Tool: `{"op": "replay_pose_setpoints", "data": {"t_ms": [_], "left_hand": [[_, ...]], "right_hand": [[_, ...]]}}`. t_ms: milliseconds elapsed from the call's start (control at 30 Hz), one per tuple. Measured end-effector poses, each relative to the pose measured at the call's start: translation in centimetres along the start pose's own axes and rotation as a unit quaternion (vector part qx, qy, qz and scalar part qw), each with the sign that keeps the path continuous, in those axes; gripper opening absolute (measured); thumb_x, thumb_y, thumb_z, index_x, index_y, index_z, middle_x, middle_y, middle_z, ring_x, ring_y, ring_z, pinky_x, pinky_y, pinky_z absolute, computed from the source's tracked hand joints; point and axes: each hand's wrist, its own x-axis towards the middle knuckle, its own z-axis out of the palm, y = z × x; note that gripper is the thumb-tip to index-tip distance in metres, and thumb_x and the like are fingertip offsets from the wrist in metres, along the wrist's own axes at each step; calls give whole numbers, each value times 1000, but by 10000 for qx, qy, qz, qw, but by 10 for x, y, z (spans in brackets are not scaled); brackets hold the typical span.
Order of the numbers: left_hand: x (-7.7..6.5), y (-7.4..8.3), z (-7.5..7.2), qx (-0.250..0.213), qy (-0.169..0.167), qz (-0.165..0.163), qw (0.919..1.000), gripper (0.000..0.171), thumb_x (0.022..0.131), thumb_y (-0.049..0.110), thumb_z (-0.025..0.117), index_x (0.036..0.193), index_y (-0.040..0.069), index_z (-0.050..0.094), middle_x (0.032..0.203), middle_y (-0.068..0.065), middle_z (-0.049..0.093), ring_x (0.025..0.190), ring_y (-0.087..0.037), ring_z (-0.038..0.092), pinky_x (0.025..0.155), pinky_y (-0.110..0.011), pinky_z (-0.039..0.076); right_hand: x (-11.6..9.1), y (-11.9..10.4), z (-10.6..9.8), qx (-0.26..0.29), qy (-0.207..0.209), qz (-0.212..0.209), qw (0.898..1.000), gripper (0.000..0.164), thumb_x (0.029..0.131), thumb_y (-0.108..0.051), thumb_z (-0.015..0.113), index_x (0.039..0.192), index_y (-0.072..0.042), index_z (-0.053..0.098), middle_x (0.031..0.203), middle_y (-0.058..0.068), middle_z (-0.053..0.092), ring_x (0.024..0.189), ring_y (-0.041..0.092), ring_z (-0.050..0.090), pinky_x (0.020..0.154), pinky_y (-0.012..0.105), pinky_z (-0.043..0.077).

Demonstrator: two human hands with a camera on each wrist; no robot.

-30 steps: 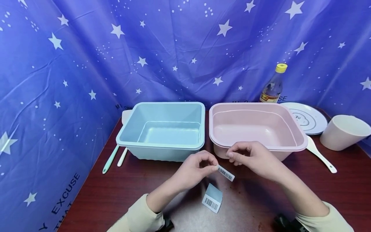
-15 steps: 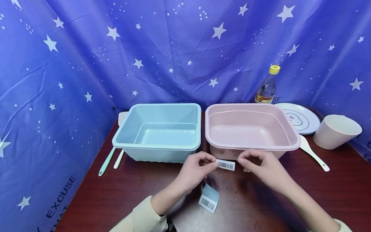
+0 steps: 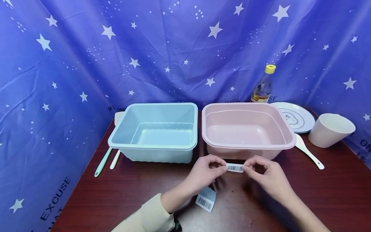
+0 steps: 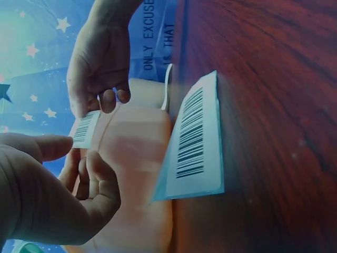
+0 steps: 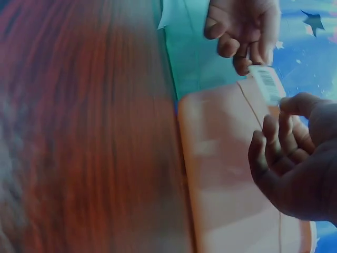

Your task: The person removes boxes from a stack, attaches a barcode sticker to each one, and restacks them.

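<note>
A small white barcode sticker (image 3: 234,168) is stretched between both hands, just in front of the pink basin (image 3: 249,153). My left hand (image 3: 204,170) pinches its left end between thumb and forefinger. At the other end, the thumb and forefinger of my right hand (image 3: 269,175) pinch it too. In the left wrist view the sticker (image 4: 86,129) faces the camera with its bars showing. On the table below the left forearm lies a folded pale-blue backing sheet (image 3: 207,196) bearing another barcode label (image 4: 192,134).
A light-blue basin (image 3: 162,154) stands left of the pink one, with a green-handled utensil (image 3: 102,162) and a white-handled one (image 3: 115,160) beside it. To the right are a white spoon (image 3: 310,152), plates (image 3: 301,119), a tilted cup (image 3: 328,132) and a yellow-capped bottle (image 3: 263,85).
The left hand has raised the sticker and turned it level. The right hand has come down and taken hold of its free right end. The head view has shifted slightly.
</note>
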Motion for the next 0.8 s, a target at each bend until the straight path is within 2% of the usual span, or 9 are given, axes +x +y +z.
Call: {"op": "replay_pose_setpoints", "data": {"t_ms": [67,267,533,800], "left_hand": [[2,-1,2,-42,-123,-109,9999,10,89,5,73,99,3,73,68,4,58,51,-9,46,47,-21,38],[10,-2,10,8,-285,-171,9994,18,91,2,69,109,4,73,76,4,58,53,-16,52,47,-26,41],[22,-7,17,173,-541,-289,9980,28,93,5,67,120,4,69,78,5,58,56,-17,55,47,-28,45],[28,-11,20,287,-907,-352,9948,40,93,6,68,133,5,62,80,5,58,59,-15,55,50,-30,48]], "right_hand": [[1,4,0,-146,139,150,9997,15,86,-1,78,85,-15,72,72,-7,61,66,7,53,61,21,40],[3,14,0,-314,458,552,9969,13,84,-1,79,87,-12,72,68,-7,58,63,6,51,57,19,39],[4,19,0,-213,371,954,9945,4,90,-6,75,94,-6,73,64,-3,59,56,9,55,51,21,40],[0,23,-3,-173,303,1117,9931,10,93,-7,72,102,-5,73,68,-2,60,56,11,57,49,23,42]]}}
